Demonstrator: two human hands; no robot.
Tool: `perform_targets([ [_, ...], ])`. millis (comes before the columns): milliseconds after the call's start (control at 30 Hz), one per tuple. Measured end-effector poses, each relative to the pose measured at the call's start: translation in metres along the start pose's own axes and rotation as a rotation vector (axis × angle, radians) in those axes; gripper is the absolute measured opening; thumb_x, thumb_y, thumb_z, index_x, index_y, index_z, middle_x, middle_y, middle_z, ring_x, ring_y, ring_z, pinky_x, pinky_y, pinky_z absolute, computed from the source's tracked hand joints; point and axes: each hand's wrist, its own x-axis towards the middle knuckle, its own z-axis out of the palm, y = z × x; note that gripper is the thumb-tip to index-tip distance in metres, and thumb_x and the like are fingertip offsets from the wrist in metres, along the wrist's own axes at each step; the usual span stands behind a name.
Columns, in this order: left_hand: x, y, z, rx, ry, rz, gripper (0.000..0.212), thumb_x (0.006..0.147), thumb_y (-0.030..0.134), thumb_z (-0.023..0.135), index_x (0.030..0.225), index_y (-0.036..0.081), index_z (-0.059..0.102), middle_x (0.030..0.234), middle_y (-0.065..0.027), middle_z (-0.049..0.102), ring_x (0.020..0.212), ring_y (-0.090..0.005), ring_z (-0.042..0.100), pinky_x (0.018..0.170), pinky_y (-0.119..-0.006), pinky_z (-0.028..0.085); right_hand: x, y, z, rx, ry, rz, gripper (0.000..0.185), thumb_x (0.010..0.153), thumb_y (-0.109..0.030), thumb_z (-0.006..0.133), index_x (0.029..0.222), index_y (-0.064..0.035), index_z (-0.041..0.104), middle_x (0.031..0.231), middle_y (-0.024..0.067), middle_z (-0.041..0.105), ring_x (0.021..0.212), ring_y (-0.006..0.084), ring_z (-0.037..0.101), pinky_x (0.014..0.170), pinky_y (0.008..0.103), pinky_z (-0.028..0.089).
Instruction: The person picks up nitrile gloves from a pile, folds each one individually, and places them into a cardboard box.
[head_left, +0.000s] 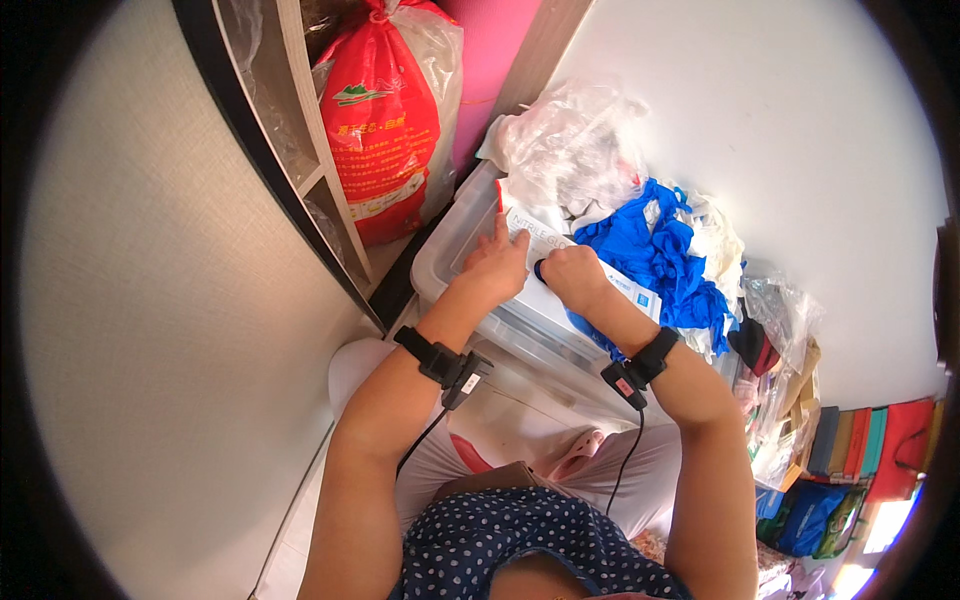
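Note:
A white cardboard box of nitrile gloves (546, 238) lies on a translucent plastic storage bin (439, 251), with blue nitrile gloves (660, 251) heaped beside it. My left hand (498, 261) rests at the box's left end, its fingers spread and nothing seen in its grasp. Near the middle of the box, my right hand (574, 276) is curled; a small dark blue thing shows at its finger side, but whether it is gripped cannot be told. More blue glove material hangs at the near side of the box. Black straps with small devices circle both wrists.
Crumpled clear plastic bags (574, 142) and white gloves (712, 240) pile against the wall. A red printed sack (386, 127) stands by the shelf unit (330, 187) at left. Bagged items (776, 375) and colourful boxes (844, 442) are at right.

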Motion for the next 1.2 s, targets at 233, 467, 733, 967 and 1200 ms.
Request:
perform_targets([
  [233, 0.002, 0.002, -0.001, -0.018, -0.01, 0.029, 0.067, 0.09, 0.019, 0.069, 0.149, 0.012, 0.039, 0.162, -0.026, 0.011, 0.13, -0.0473, 0.048, 0.101, -0.051, 0.05, -0.014, 0.014, 0.028, 0.362, 0.278, 0.066, 0.005, 0.076, -0.011, 0.067, 0.076, -0.0083, 0.071, 0.081, 0.0061, 0.067, 0.077, 0.0287, 0.068, 0.064, 0.0406, 0.055],
  [467, 0.001, -0.001, -0.003, 0.028, 0.0, 0.044, 0.069, 0.088, 0.02, 0.071, 0.149, 0.013, 0.04, 0.162, -0.0272, 0.014, 0.126, -0.0445, 0.051, 0.1, -0.048, 0.05, -0.008, 0.011, 0.031, 0.395, 0.597, -0.11, 0.009, 0.072, -0.007, 0.071, 0.071, -0.0071, 0.062, 0.075, 0.0066, 0.057, 0.08, 0.0261, 0.061, 0.068, 0.0384, 0.052],
  [733, 0.0, -0.001, -0.006, 0.008, 0.005, 0.028, 0.07, 0.088, 0.021, 0.071, 0.151, 0.013, 0.04, 0.162, -0.0267, 0.015, 0.128, -0.0431, 0.05, 0.102, -0.048, 0.049, -0.027, 0.021, -0.001, 0.462, 0.523, -0.203, 0.01, 0.077, -0.011, 0.072, 0.086, -0.0067, 0.072, 0.088, 0.0049, 0.063, 0.089, 0.0251, 0.06, 0.076, 0.0357, 0.053],
  [967, 0.002, -0.002, -0.003, 0.016, 0.004, 0.025, 0.07, 0.088, 0.02, 0.071, 0.151, 0.013, 0.04, 0.162, -0.026, 0.015, 0.128, -0.0427, 0.05, 0.101, -0.049, 0.049, -0.054, 0.031, -0.013, 0.384, 0.355, -0.278, 0.033, 0.091, -0.025, 0.068, 0.119, -0.0079, 0.07, 0.129, 0.0014, 0.065, 0.133, 0.0269, 0.048, 0.108, 0.0436, 0.042],
  [1200, 0.0, 0.002, -0.003, 0.04, 0.007, 0.019, 0.071, 0.087, 0.015, 0.069, 0.151, 0.013, 0.039, 0.162, -0.0259, 0.016, 0.13, -0.0437, 0.048, 0.099, -0.048, 0.051, -0.052, 0.027, 0.007, 0.318, 0.284, -0.263, 0.051, 0.102, -0.051, 0.045, 0.128, -0.0114, 0.065, 0.14, -0.0009, 0.058, 0.149, 0.0267, 0.028, 0.122, 0.0528, 0.019],
])
